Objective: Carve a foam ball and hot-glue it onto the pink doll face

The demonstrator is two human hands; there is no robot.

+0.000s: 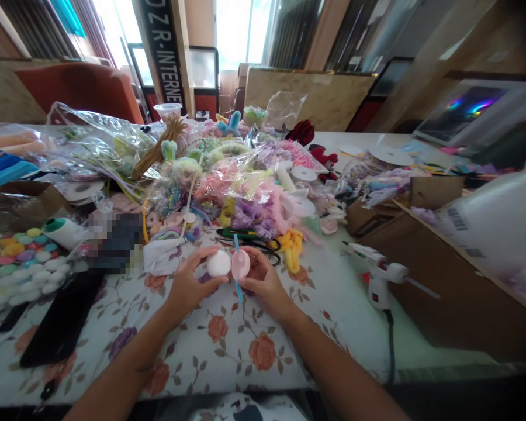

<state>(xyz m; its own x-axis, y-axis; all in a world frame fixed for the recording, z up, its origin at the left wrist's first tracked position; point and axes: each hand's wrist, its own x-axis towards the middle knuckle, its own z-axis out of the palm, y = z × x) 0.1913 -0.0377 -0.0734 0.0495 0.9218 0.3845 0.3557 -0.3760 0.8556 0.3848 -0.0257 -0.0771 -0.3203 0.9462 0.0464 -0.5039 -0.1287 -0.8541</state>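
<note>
Between the thumb and fingers of my left hand (196, 273) is a smooth white ball (218, 264), perhaps foam. Close beside it, my right hand (265, 278) grips a small pale pink oval piece (241, 265), held upright. A thin light-blue strip (239, 290) sticks out above and below the pink piece. Both hands are raised over the flowered tablecloth (201, 333), their fingers curled around what they hold. Whether the ball and the pink piece touch is hard to tell.
A white glue gun (379, 272) stands at the right beside a cardboard box (438, 292). Craft materials (245, 181) are heaped across the back. A black phone-like slab (63, 321) and bags of pompoms (30, 269) lie left. Yellow fuzzy stems (291, 250) rest just beyond my right hand.
</note>
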